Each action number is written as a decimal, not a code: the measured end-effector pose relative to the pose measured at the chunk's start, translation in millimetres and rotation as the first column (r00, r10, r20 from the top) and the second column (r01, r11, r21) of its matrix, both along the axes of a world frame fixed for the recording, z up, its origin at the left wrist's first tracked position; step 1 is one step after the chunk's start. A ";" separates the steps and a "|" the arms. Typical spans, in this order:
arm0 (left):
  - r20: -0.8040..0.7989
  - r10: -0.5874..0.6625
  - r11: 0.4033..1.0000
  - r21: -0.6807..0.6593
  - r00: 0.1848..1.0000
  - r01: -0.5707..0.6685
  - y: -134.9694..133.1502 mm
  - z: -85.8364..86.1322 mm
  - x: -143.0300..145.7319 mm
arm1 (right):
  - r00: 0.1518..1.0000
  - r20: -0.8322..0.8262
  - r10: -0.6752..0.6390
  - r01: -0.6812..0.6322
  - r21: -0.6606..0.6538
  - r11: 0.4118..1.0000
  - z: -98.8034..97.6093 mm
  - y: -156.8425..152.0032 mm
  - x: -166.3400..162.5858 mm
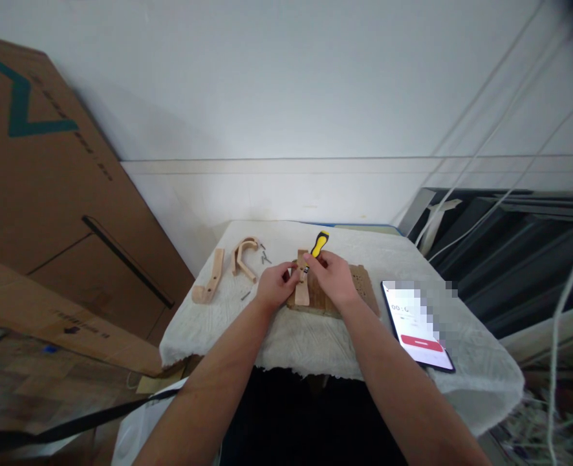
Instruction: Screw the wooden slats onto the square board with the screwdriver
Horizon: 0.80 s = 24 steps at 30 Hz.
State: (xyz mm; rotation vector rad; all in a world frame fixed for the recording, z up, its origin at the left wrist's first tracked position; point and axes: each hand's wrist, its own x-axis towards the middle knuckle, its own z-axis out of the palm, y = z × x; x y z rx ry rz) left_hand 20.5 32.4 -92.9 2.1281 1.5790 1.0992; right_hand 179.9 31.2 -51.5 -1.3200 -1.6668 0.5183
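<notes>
My right hand (335,275) is closed around a yellow and black screwdriver (320,243), which slants down to the left. Its tip end reaches a light wooden hook (302,295) with dark holes, lying on a brown wooden board (324,301). At the hook's left edge, my left hand (277,285) has its thumb and fingers drawn together, gripping the hook's side. My fingers partly cover the spot where tip and wood meet, so any screw there cannot be made out. Two more wooden hooks lie to the left, a straight-backed one (213,278) and a curved one (240,259).
Several loose screws (264,257) lie beside the curved hook, and a single screw (246,296) rests nearer the front. A phone (415,323) with a lit timer lies at the right on the white tablecloth (189,336). A large cardboard box (73,194) stands left; white cables (509,142) hang right.
</notes>
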 end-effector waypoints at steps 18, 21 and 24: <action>0.185 0.086 0.993 0.058 0.979 -0.098 -2.2 14.7 -10.5 | 0.881 -0.473 -0.029 -0.023 -0.103 0.994 0.2 1.0 5.1; 0.293 0.146 0.982 0.076 0.945 -0.175 -6.3 39.7 -28.2 | 0.890 -0.449 0.078 -0.121 -0.067 0.990 7.6 -3.4 3.9; 0.344 0.162 0.979 0.063 0.925 -0.195 -13.8 70.6 -49.0 | 0.898 -0.421 0.128 -0.166 -0.057 0.984 19.9 -6.4 1.2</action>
